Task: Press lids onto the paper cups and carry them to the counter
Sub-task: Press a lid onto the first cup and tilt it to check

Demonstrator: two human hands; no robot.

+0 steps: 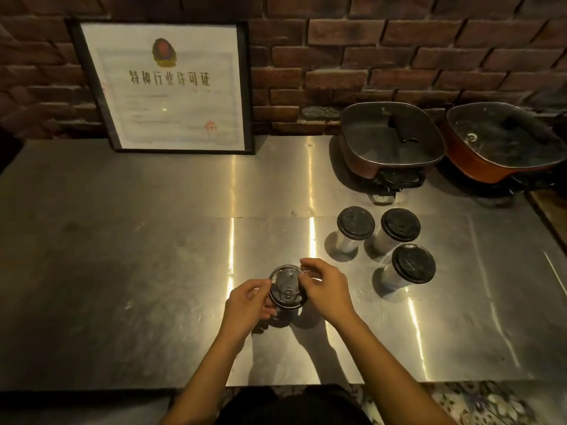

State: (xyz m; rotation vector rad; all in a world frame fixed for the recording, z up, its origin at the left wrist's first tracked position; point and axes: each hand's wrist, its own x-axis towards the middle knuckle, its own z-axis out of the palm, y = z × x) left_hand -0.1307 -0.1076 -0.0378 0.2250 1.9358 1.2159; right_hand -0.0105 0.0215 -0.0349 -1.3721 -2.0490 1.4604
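**Both hands on the fourth lid**

Brushed steel everywhere here: the worktop is a broad, scuffed metal sheet throwing back long streaks of light, set against a rough dark red brick wall. Leaning on that wall at the far left, a black-framed certificate with a red emblem and a glossy face. Far right, two squarish electric pots with rounded corners and glass covers, the second one tilted against the edge of view.

Near centre, the action: the left hand and right hand curl from either side around a round black plastic lid, fingers half closed and pinching its rim. It sits atop a paper cup whose body is almost wholly hidden beneath lid and hands, so how fully it is seated I cannot tell. Nothing stands in the way around it.

Just right of the hands, three capped cups stand upright in a tight triangle, pale walls, matte black domed lids, close together but apart.
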